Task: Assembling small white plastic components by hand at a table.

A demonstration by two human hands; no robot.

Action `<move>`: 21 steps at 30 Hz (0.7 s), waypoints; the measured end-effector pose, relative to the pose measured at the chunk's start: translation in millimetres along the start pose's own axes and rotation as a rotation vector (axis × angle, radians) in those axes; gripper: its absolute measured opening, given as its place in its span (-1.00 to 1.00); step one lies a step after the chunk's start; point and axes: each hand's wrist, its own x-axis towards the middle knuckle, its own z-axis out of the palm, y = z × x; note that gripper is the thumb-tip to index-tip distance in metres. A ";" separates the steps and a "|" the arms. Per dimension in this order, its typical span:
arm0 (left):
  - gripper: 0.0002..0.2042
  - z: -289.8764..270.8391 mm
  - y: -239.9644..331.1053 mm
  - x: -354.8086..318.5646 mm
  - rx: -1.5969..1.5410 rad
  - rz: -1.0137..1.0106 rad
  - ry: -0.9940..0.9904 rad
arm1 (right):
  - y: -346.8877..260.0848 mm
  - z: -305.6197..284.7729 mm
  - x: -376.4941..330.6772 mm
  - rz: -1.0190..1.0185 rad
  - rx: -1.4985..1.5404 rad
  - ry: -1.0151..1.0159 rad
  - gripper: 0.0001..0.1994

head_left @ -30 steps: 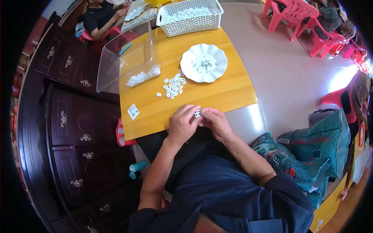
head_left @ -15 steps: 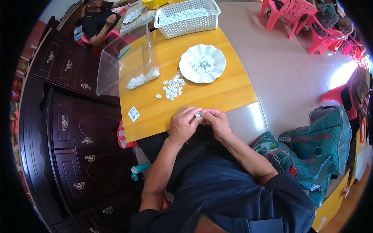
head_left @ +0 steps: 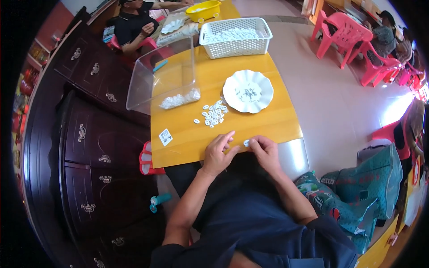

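Both hands sit together at the near edge of the yellow surface (head_left: pixel 268 125). Left hand (head_left: pixel 217 154) and right hand (head_left: pixel 265 152) pinch one small white piece (head_left: pixel 246 143) between their fingertips, fingers curled close. Just beyond: loose pile of small white pieces (head_left: pixel 213 115), with a small printed card (head_left: pixel 166 136) to its left. Further: white scalloped plate (head_left: pixel 248 91), clear plastic bin (head_left: pixel 163 79) holding more pieces. Far end: white mesh basket (head_left: pixel 235 37), yellow bowl (head_left: pixel 203 10), another person (head_left: pixel 136 22) seated.
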 end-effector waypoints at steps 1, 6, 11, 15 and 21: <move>-0.60 -3.2 -7.4 -1.9 0.047 -0.048 0.044 | -14.4 -5.5 -1.1 -0.045 -0.169 0.008 -0.76; -0.67 -22.8 -31.3 3.5 0.351 0.015 0.204 | -50.5 -34.5 18.1 -0.202 -0.781 0.063 -0.77; -0.67 -26.3 -44.1 11.9 0.527 -0.027 0.214 | -41.0 -57.3 54.5 -0.192 -1.140 0.113 -0.71; -0.71 -22.4 -46.6 12.4 0.533 -0.064 0.208 | -29.1 -65.9 67.9 -0.138 -1.171 0.134 -0.70; -0.75 -23.3 -56.1 8.2 0.467 -0.025 0.288 | -44.9 -58.3 69.0 0.023 -1.188 0.102 -0.71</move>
